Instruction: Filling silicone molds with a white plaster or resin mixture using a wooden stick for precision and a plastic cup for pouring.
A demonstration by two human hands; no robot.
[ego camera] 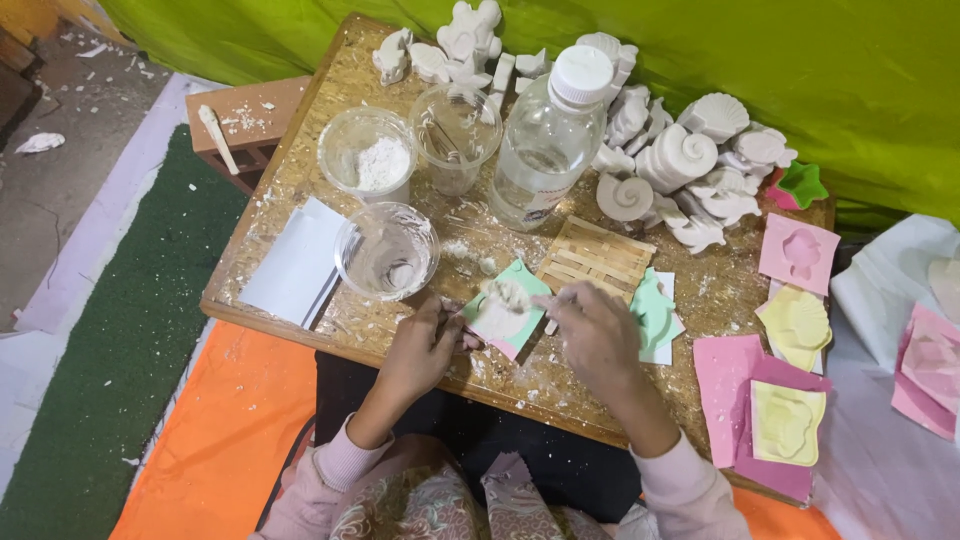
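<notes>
The left hand (pixel 420 350) grips the near-left edge of a pink and green mould (pixel 503 310) filled with white plaster, fingers closed on it. The right hand (pixel 597 330) is closed around a thin stick (pixel 556 300) whose tip rests on the plaster in the mould. The mould lies at the near middle of the surface (pixel 300 170), a chipboard panel dusted with white crumbs.

Items from left to right:

- A brick (pixel 250 120) stands off the left end of the surface, with a white stick lying on it.
- A stack of white sheets (pixel 295 265) lies at the near-left edge.
- Three clear plastic cups follow: one with white powder (pixel 367 155), one with white residue (pixel 387 250) just left of the mould, and one further back (pixel 456 125).
- A clear plastic bottle with a white cap (pixel 548 135) stands in the middle.
- A small raft of wooden sticks (pixel 592 255) lies just behind the right hand.
- A second green mould (pixel 655 310) lies just right of the right hand.
- A pile of white plaster casts (pixel 690 160), mostly shells, occupies the far right.
- Pink and yellow moulds (pixel 795 325) lie along the right end, some overhanging the near edge.
</notes>
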